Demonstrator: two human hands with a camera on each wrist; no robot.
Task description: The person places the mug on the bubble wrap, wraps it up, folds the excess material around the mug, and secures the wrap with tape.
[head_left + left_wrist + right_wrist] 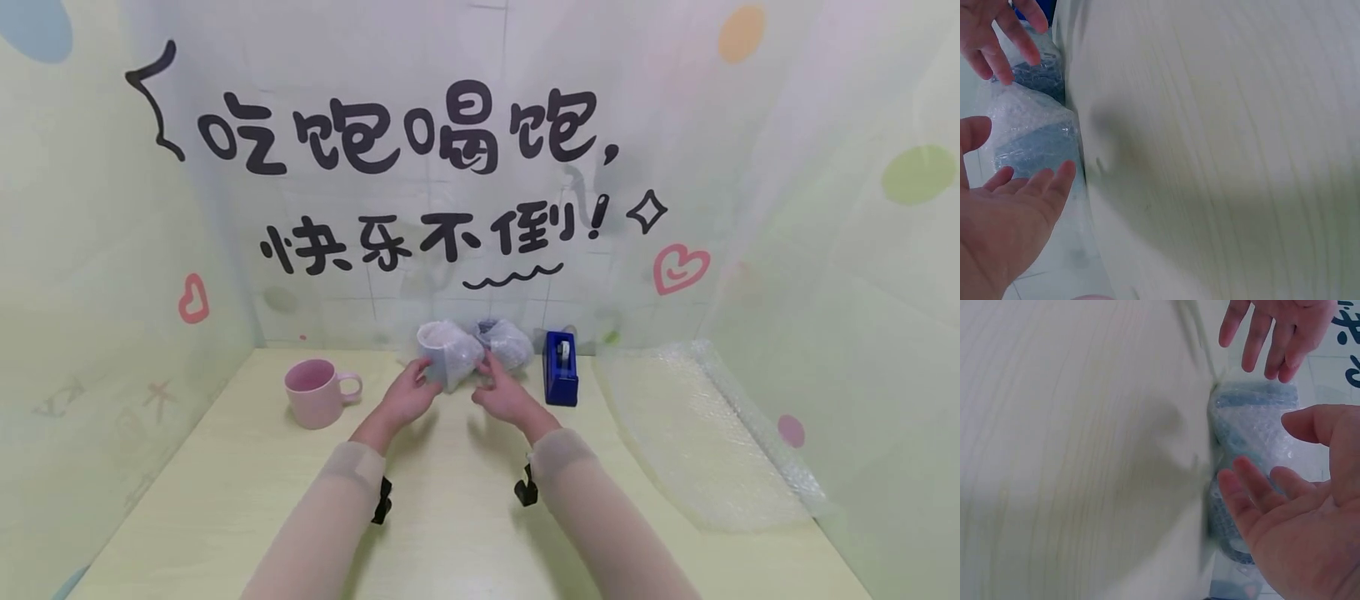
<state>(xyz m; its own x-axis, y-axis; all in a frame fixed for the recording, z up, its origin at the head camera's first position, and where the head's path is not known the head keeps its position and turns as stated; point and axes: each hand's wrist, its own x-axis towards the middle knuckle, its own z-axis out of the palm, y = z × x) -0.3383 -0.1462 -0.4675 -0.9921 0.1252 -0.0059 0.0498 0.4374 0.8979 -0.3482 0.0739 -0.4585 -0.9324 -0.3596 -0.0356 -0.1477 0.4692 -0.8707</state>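
Two bubble-wrapped bundles stand side by side against the back wall. The left bundle is cup-shaped with a pale blue-grey side; the right bundle shows a darker colour through its wrap. At the left bundle's left side is my left hand, fingers spread and thumb apart, gripping nothing. My right hand is in front of the gap between the bundles, its fingers loosely extended and the palm bare. Both wrist views show the left bundle between the two hands.
To the left is a pink mug with its handle facing right. A blue tape dispenser sits right of the bundles. Flat bubble wrap covers the table's right side. A printed curtain encloses the back and sides.
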